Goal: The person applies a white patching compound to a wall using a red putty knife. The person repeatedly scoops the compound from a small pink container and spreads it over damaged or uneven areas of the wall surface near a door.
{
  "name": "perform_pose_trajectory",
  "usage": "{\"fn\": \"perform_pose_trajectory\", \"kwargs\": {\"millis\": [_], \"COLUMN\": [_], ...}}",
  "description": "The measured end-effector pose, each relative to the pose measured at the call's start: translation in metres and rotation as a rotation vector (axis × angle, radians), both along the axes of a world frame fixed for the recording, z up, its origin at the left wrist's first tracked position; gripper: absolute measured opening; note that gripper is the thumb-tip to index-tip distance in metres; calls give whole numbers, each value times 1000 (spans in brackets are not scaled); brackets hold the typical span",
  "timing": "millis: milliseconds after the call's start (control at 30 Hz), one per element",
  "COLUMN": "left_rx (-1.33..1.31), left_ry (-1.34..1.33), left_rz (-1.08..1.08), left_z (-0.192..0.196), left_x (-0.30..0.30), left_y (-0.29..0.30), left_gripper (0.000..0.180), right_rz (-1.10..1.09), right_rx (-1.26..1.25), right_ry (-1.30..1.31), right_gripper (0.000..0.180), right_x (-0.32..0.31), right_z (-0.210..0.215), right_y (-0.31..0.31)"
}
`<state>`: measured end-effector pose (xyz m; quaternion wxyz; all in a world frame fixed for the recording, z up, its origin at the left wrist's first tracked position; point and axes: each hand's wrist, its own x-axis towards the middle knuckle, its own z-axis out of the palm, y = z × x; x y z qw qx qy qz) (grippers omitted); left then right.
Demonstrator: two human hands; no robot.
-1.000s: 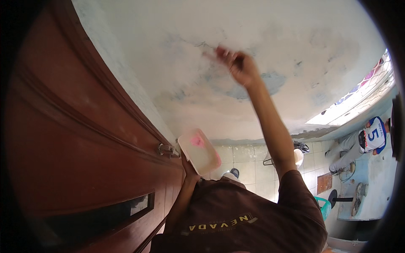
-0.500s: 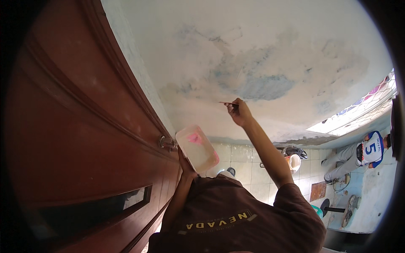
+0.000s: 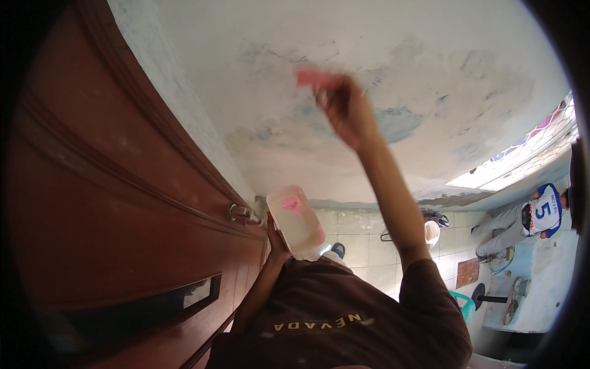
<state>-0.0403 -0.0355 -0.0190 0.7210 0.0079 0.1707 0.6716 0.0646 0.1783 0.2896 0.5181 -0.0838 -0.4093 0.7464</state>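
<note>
My right hand [image 3: 346, 111] is raised in front of the patchy wall [image 3: 258, 160], closed on a flat pink putty scraper [image 3: 312, 79]. Motion blurs the scraper, and I cannot tell whether its edge touches the wall. Lower down, my left hand [image 3: 278, 241] grips the side of a whitish rectangular plastic tub [image 3: 308, 230] close to my body. Pink patches show inside the tub, along with a pale layer over its bottom. Most of the left fingers are hidden by the tub.
A brown door [image 3: 141, 166] with a metal handle [image 3: 243, 214] stands close on the left. To the right are a white bucket [image 3: 432, 232], a green plastic stool or chair [image 3: 465, 305] and a barred window [image 3: 522, 154]. Another person [image 3: 534, 216] is farther right, on the tiled floor [image 3: 353, 237].
My right hand has moved up the wall with the scraper, which now shows its flat face instead of its thin edge. The tub stays in my left hand, little moved.
</note>
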Motion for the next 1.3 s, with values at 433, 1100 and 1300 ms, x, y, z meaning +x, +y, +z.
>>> {"fn": "perform_pose_trajectory", "kwargs": {"millis": [433,1100,1300], "left_rx": [49,40,24], "left_ry": [-20,-14,-40], "left_rz": [37,-72,-112], "left_z": [-20,0,-6], "left_x": [-11,14,23], "left_y": [-3,18,14], "left_gripper": [73,70,72], "right_rz": [213,284,-36], "right_rx": [-284,-416,121], "right_ry": [245,182,133], "right_gripper": [35,42,29], "right_x": [26,108,88], "right_z": [6,15,118], "right_y": [67,96,41]}}
